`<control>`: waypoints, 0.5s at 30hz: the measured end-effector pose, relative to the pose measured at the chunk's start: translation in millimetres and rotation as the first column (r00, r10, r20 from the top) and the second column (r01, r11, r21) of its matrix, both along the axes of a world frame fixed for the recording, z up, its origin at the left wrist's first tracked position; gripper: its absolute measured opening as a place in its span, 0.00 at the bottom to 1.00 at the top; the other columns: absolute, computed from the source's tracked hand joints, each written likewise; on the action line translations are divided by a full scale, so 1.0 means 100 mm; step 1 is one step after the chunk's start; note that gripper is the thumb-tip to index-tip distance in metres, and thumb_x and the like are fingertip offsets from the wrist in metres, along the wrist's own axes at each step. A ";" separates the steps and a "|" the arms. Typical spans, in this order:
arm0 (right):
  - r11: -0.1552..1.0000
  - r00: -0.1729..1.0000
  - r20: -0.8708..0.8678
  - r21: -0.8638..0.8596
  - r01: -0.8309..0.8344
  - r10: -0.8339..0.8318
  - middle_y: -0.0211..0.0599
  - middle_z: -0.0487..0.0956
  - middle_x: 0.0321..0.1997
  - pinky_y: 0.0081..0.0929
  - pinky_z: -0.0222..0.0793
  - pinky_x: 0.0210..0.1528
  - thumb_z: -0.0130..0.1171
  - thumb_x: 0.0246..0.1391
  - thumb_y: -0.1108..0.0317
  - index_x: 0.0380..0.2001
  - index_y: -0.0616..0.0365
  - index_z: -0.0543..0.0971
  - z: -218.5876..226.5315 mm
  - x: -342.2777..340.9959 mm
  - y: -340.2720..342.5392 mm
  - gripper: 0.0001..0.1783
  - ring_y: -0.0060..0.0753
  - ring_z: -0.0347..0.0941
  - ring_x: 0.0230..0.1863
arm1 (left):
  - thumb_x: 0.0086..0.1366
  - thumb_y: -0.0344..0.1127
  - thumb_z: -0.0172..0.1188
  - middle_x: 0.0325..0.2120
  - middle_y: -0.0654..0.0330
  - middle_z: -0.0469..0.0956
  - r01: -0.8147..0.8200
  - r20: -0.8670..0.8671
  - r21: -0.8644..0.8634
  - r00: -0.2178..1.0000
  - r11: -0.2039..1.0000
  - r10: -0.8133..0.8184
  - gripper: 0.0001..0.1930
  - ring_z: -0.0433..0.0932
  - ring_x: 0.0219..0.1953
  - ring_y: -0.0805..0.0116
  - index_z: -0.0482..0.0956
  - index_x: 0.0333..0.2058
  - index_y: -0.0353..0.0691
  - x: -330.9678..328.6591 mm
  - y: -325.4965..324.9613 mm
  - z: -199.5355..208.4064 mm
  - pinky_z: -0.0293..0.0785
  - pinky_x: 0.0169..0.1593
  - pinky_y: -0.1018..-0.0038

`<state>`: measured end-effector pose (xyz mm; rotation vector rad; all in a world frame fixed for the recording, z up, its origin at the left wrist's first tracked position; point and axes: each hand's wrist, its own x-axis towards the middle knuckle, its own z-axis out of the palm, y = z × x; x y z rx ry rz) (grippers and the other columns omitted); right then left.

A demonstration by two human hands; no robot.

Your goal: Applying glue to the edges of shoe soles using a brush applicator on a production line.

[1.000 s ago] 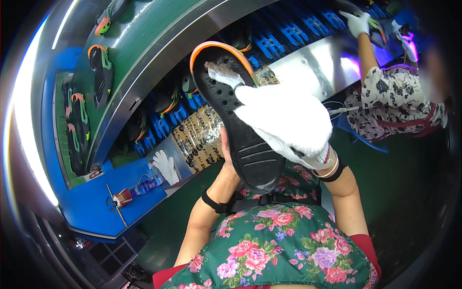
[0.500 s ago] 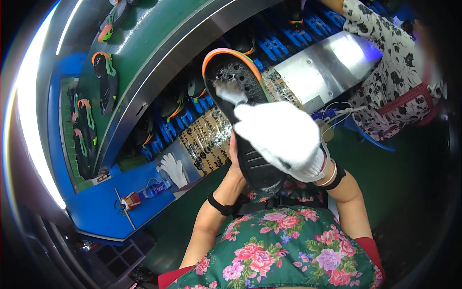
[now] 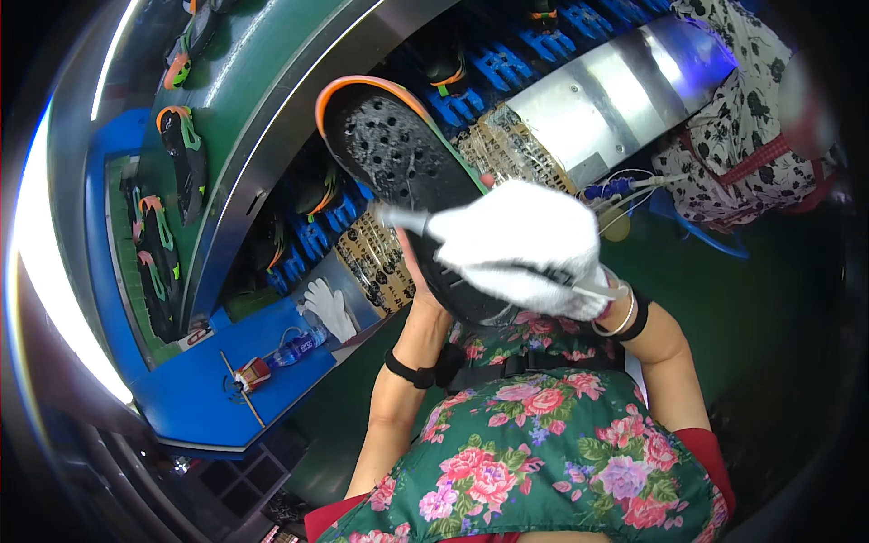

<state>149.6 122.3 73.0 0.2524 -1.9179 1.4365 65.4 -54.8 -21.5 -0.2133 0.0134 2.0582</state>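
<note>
A black shoe sole [image 3: 385, 149] with round holes and an orange and green rim is tilted in front of me. My left hand [image 3: 418, 276] is bare and grips it from underneath; its thumb side shows at the left edge, and a fingertip peeks past the right edge. The far end of the sole has a wet, whitish sheen. My right hand [image 3: 520, 240], in a white glove, is closed round a brush [image 3: 403, 219]. The brush's pale, blurred bristles are at the sole's left edge; whether they touch it I cannot tell. The glove covers the sole's middle.
More black shoe pieces [image 3: 186, 154] lie on the green conveyor [image 3: 258, 86] at left. A blue side table [image 3: 204, 389] holds a white glove [image 3: 328, 308], a bottle [image 3: 299, 347] and a stick. Blue racks [image 3: 502, 65] stand beyond; another person's patterned sleeve [image 3: 738, 81] is at right.
The brush has swept from the sole's holed far end toward me, to its left edge. The sole has shifted left and slightly away. Whitish wetness now covers more of the holed area.
</note>
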 end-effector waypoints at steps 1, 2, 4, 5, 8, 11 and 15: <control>0.982 0.988 -0.010 0.107 0.155 -0.154 0.37 0.88 0.45 0.34 0.80 0.47 0.71 0.49 0.74 0.42 0.53 0.89 -0.01 -0.02 0.03 0.15 0.39 0.85 0.43 | 0.62 0.83 0.44 0.75 0.46 0.52 -0.005 0.003 0.154 1.000 0.988 0.004 0.57 0.55 0.75 0.45 0.50 0.76 0.44 -0.01 0.15 0.10 0.53 0.76 0.47; 0.982 0.989 -0.028 0.117 0.147 -0.145 0.44 0.87 0.48 0.35 0.80 0.48 0.68 0.52 0.74 0.43 0.56 0.88 -0.06 -0.04 0.10 0.13 0.41 0.84 0.45 | 0.62 0.83 0.43 0.75 0.44 0.52 -0.011 0.006 0.306 1.000 0.952 0.010 0.56 0.56 0.75 0.45 0.50 0.76 0.46 0.00 0.27 0.21 0.52 0.76 0.47; 0.968 0.993 0.072 0.238 0.074 -0.094 0.44 0.86 0.52 0.37 0.77 0.55 0.65 0.57 0.72 0.46 0.56 0.87 -0.12 0.04 -0.01 0.14 0.43 0.83 0.51 | 0.62 0.83 0.40 0.72 0.43 0.57 -0.019 0.176 -0.108 0.984 0.994 0.038 0.55 0.65 0.69 0.39 0.53 0.75 0.46 -0.05 0.26 0.24 0.66 0.69 0.43; 0.983 0.994 0.091 0.175 0.049 -0.066 0.42 0.85 0.56 0.38 0.74 0.61 0.61 0.61 0.69 0.50 0.56 0.86 -0.16 0.07 -0.10 0.15 0.43 0.81 0.56 | 0.63 0.83 0.40 0.71 0.44 0.60 0.027 -0.057 -0.124 0.998 0.992 -0.034 0.55 0.68 0.67 0.37 0.54 0.74 0.45 -0.03 0.29 0.26 0.70 0.66 0.42; 0.998 0.999 0.018 0.037 -0.051 0.051 0.38 0.87 0.47 0.34 0.80 0.49 0.70 0.51 0.74 0.48 0.56 0.87 -0.07 0.08 -0.10 0.18 0.39 0.84 0.45 | 0.63 0.82 0.41 0.66 0.46 0.67 0.063 -0.287 -0.158 0.952 0.985 -0.107 0.53 0.74 0.61 0.36 0.59 0.72 0.43 -0.10 0.33 0.30 0.75 0.61 0.40; 1.000 0.999 0.030 0.009 0.019 -0.020 0.42 0.87 0.48 0.34 0.79 0.47 0.69 0.52 0.75 0.44 0.57 0.88 -0.06 0.03 0.03 0.14 0.40 0.84 0.45 | 0.64 0.80 0.43 0.65 0.44 0.68 -0.108 -0.097 -0.025 0.990 0.994 0.105 0.50 0.75 0.61 0.39 0.61 0.71 0.44 -0.15 0.28 0.17 0.76 0.61 0.40; 0.988 0.996 0.064 0.143 0.049 -0.059 0.39 0.87 0.50 0.35 0.80 0.52 0.70 0.52 0.74 0.45 0.54 0.88 -0.15 0.09 -0.20 0.15 0.40 0.84 0.49 | 0.60 0.82 0.50 0.61 0.37 0.71 0.040 -0.164 -0.058 0.985 0.998 -0.049 0.54 0.74 0.60 0.36 0.60 0.71 0.44 -0.24 0.34 0.28 0.75 0.60 0.38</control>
